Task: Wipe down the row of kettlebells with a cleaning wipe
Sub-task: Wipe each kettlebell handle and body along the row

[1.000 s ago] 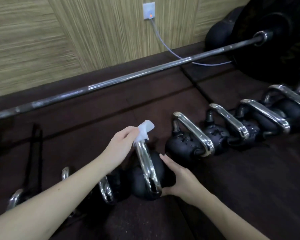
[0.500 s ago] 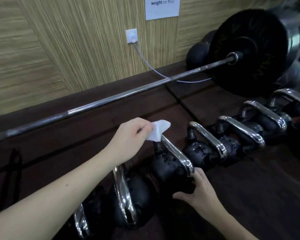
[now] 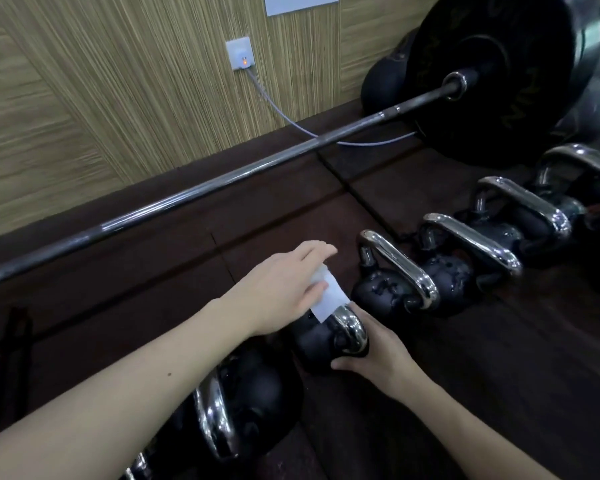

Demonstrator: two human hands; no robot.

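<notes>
Several black kettlebells with chrome handles stand in a row on the dark floor, running from lower left to upper right. My left hand (image 3: pixel 284 285) holds a white cleaning wipe (image 3: pixel 328 296) over the chrome handle of one kettlebell (image 3: pixel 321 337) near the middle of the row. My right hand (image 3: pixel 374 355) rests against the near side of that kettlebell's black body, fingers curved round it. Just to its right stands another kettlebell (image 3: pixel 388 289), and a further one (image 3: pixel 250 403) sits below my left forearm.
A long barbell (image 3: pixel 222 181) lies on the floor behind the row, its black plate (image 3: pixel 492 77) at upper right. A grey cable (image 3: pixel 281 112) runs from a wall socket (image 3: pixel 239 53) down to the floor. Wood-grain wall panels rise behind.
My left hand has slid the wipe along the handle toward me. My right hand stays on this kettlebell's body. The camera view has shifted toward the right.
</notes>
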